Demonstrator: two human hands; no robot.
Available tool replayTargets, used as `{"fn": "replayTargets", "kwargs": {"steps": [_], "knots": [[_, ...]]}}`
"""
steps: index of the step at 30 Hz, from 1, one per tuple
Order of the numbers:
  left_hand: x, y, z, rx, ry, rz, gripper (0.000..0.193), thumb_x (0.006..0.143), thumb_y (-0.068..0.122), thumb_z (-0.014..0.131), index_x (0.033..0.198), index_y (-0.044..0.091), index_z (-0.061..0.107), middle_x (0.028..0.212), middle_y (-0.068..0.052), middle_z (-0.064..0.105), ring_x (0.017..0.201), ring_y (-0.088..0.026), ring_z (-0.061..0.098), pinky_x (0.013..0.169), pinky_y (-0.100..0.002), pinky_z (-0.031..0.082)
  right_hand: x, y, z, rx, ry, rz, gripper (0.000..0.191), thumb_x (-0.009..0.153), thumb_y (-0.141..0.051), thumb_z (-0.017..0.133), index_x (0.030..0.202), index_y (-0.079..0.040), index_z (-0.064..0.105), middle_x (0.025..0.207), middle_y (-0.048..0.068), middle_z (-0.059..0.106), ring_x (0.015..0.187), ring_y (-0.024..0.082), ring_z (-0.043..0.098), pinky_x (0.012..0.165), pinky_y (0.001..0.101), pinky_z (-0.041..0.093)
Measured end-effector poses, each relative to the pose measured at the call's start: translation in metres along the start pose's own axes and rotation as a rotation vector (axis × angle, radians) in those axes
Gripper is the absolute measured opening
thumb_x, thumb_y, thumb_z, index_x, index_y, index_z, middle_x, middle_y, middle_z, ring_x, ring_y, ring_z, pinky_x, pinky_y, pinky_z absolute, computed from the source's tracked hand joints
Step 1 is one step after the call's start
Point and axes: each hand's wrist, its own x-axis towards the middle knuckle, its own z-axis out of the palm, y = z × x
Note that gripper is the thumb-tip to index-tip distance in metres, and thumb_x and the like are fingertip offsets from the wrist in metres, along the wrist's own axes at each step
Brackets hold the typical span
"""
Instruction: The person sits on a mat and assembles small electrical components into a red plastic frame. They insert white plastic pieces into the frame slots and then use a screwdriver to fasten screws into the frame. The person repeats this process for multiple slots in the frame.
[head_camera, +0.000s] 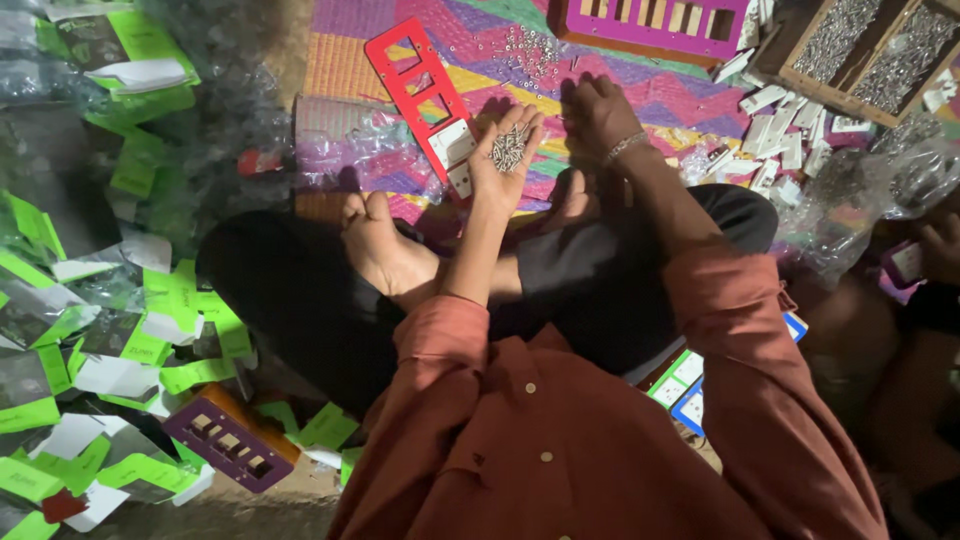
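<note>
Spreading under everything, a woven striped floor mat (640, 85) carries the parts within arm's reach of the seated person. A red slotted jig (415, 85) lies flat just left of the hands. Palm up, the left hand (503, 165) cups a heap of small metal screws (509, 148), fingers apart and slightly curled. Knuckles up, the right hand (598, 115) presses on the mat; whether its fingers grip anything I cannot tell.

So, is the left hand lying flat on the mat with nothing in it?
No, the left hand is raised palm up and cups a small pile of metal screws above the mat.
</note>
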Motion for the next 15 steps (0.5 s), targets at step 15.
{"fn": "replayTargets", "kwargs": {"steps": [15], "knots": [[0.002, -0.002, 0.001, -0.021, -0.05, -0.044, 0.052, 0.112, 0.028, 0.042, 0.145, -0.012, 0.046, 0.152, -0.028, 0.047, 0.144, -0.041, 0.044, 0.123, -0.05, 0.039, 0.015, -0.003, 0.001, 0.064, 0.113, 0.077, 0.012, 0.09, -0.013, 0.079, 0.084, -0.007, 0.071, 0.083, 0.014, 0.068, 0.073, 0.034, 0.067, 0.067, 0.0448, 0.057]]}}
